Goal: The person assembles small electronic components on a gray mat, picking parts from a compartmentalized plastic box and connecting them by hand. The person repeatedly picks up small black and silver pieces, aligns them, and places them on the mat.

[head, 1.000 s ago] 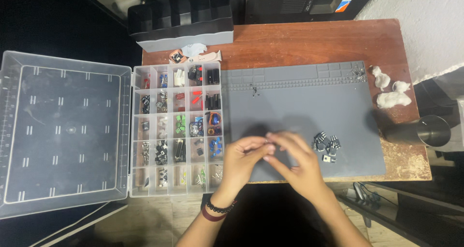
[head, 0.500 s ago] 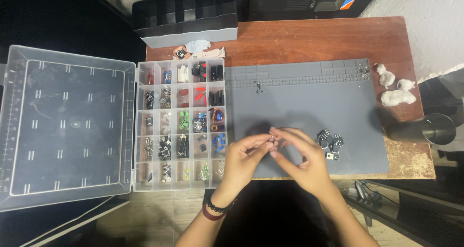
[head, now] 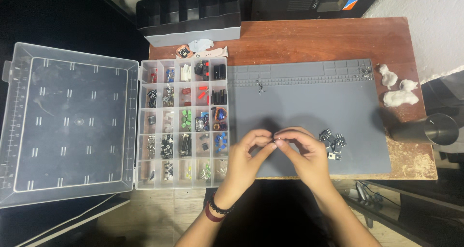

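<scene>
My left hand (head: 246, 162) and my right hand (head: 304, 152) meet fingertip to fingertip over the near edge of the grey work mat (head: 309, 102). Between the pinched fingers sits a tiny dark part (head: 274, 139), too small to identify. A small pile of black electronic components (head: 332, 143) lies on the mat just right of my right hand. The clear compartment box (head: 186, 123), filled with small parts, is just left of my left hand.
The box's open lid (head: 70, 123) lies flat at the far left. A black tray (head: 188, 15) stands at the table's back. White cotton tufts (head: 397, 87) and a dark metal cup (head: 432, 130) sit at the right edge. A tiny part (head: 261, 86) lies on the upper mat.
Both hands have stayed together at the mat's near edge, with the fingertips shifting slightly around the small part. The camera view drifted a little.
</scene>
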